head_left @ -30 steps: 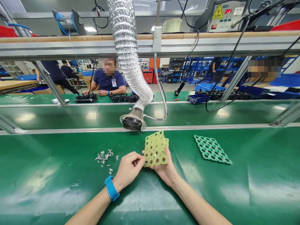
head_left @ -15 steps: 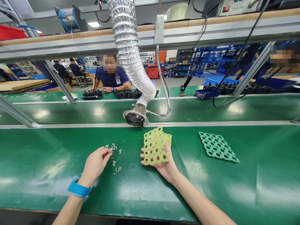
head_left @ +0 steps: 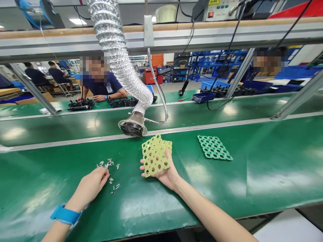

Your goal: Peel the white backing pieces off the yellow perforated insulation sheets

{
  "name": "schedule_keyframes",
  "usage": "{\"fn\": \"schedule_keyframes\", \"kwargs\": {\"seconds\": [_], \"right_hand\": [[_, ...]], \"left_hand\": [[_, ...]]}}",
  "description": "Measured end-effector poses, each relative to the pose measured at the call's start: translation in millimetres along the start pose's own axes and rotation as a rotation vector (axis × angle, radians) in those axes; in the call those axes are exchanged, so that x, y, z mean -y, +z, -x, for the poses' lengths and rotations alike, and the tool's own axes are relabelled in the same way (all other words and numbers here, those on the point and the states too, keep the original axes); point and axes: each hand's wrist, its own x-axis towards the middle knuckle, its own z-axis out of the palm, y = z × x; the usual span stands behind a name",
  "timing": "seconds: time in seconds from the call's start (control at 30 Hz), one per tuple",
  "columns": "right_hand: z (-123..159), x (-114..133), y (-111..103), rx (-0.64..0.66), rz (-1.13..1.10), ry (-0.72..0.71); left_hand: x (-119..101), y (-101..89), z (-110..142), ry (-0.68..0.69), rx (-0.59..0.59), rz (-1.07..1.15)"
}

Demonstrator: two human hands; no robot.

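Yellow-green perforated plates (head_left: pixel 154 155) grasped in right hand (head_left: pixel 168 175) above green conveyor belt (head_left: pixel 227 188).

Plates sit stacked and slightly offset on the upturned palm, with the thumb pressed across their face. Left hand (head_left: pixel 88 188), wearing a blue wristband (head_left: pixel 65 215), is just beside a scatter of small white pieces (head_left: pixel 108 164), fingers curled; whether they grip a piece cannot be determined. Green perforated board (head_left: pixel 214 148) lies flat on the belt, right of the plates. Ducted extraction nozzle (head_left: pixel 131 128) hangs beyond them.
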Motion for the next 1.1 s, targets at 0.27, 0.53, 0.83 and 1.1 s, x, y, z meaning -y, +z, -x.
{"fn": "schedule_keyframes", "kwargs": {"seconds": [0.27, 0.53, 0.83, 1.1], "right_hand": [[-0.3, 3.0, 0.0, 0.003, -0.029, -0.010], [-0.2, 11.0, -4.1, -0.036, -0.059, -0.066], [0.8, 8.9, -2.4, -0.088, -0.098, -0.087], [1.4, 7.8, -1.7, -0.150, -0.083, -0.076]], "left_hand": [[-49.1, -18.9, -17.9, 0.120, -0.145, 0.242], [-125.3, -13.7, -57.7, 0.154, -0.088, 0.908], [-126.3, 16.0, -51.6, 0.205, -0.043, 0.979], [-128.2, 21.7, -49.9, 0.256, -0.052, 0.889]]}}
